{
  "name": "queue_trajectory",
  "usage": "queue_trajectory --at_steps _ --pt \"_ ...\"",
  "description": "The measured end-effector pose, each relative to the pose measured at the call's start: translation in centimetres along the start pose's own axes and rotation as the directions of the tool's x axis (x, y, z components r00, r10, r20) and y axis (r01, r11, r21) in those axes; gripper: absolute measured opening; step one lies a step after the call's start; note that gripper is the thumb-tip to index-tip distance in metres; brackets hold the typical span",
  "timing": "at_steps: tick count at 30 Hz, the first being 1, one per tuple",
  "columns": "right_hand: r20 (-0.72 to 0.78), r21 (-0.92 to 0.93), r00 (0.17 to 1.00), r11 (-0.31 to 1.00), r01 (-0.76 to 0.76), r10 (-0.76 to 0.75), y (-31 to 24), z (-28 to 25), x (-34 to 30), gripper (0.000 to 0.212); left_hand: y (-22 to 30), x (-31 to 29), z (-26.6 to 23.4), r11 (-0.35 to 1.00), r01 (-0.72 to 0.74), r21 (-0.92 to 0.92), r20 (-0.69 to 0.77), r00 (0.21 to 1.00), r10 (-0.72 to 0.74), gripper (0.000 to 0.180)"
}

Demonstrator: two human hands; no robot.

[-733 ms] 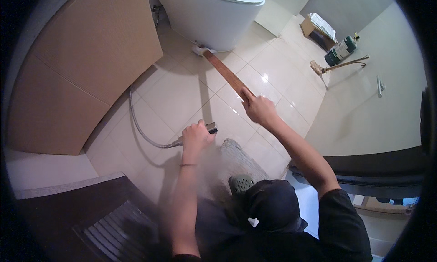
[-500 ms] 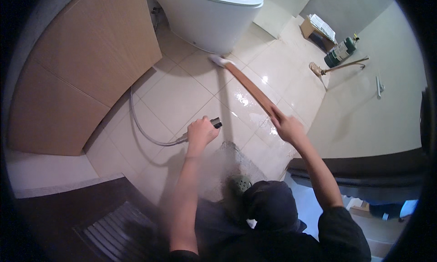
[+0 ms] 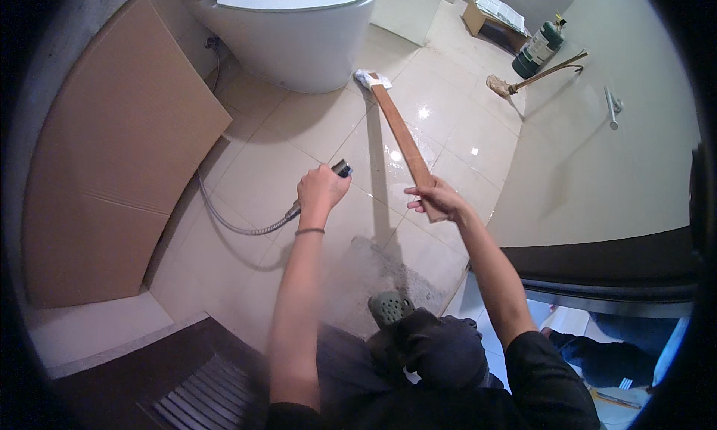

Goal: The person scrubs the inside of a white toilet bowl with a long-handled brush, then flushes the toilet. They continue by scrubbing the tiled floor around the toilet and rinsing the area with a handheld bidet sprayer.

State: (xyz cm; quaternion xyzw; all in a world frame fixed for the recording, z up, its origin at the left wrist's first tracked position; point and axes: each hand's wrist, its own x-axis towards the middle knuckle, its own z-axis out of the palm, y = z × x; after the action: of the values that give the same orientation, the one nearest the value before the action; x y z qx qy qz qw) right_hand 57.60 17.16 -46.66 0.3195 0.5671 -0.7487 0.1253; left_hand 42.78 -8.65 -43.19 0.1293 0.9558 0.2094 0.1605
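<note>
My left hand (image 3: 323,189) is closed around a black and chrome hand sprayer (image 3: 341,168), held above the tiles. A flexible metal hose (image 3: 250,231) curves from it toward the cabinet. In my right hand (image 3: 442,198) is a long flat wooden stick (image 3: 403,135), its near end showing past my palm; some fingers stretch out to the left of it. At the stick's far end, a white cloth or pad (image 3: 366,78) lies by the base of the white toilet (image 3: 291,45). Whether water leaves the sprayer, I cannot tell.
Wet tiles (image 3: 426,113) shine around the stick. A wood-coloured cabinet (image 3: 119,154) stands left. By the right wall are a brush (image 3: 499,86) with a long handle, a green cylinder (image 3: 539,49) and a box (image 3: 493,23) with papers. A grey mat (image 3: 418,269) lies near my green shoe (image 3: 390,307).
The stick's padded end has shifted right of the toilet base. My right hand's fingers have loosened, and the stick's near end now shows beyond it. The sprayer stays in my left hand.
</note>
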Motion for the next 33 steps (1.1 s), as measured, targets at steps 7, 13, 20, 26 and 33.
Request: queue_trajectory --at_steps 7,13,20,26,33 --pt "-0.203 -0.167 0.970 0.981 0.098 -0.131 0.4 8.3 -2.7 0.082 -2.3 -3.0 0.2 0.997 0.014 0.081 0.091 0.996 -0.021 0.048" --pt "-0.058 -0.122 0.988 0.983 0.138 -0.146 1.1 10.4 -2.0 0.093 -3.0 -4.7 -1.4 0.996 0.012 0.088 0.052 0.998 -0.016 0.049" --pt "-0.105 -0.310 0.994 0.951 0.008 -0.043 1.2 7.5 -4.1 0.077 -3.1 -6.4 -2.5 0.996 -0.009 0.093 0.037 0.999 0.006 0.049" --pt "-0.234 -0.647 0.972 0.750 -0.140 -0.020 -1.9 3.8 -3.7 0.071 -3.4 -8.1 -3.8 0.995 -0.036 0.090 0.041 0.999 0.033 0.047" --pt "-0.098 -0.163 0.995 0.986 0.020 -0.036 -2.8 3.5 4.2 0.072 -5.5 -9.4 -1.0 0.996 -0.053 0.077 0.042 0.998 0.050 0.045"
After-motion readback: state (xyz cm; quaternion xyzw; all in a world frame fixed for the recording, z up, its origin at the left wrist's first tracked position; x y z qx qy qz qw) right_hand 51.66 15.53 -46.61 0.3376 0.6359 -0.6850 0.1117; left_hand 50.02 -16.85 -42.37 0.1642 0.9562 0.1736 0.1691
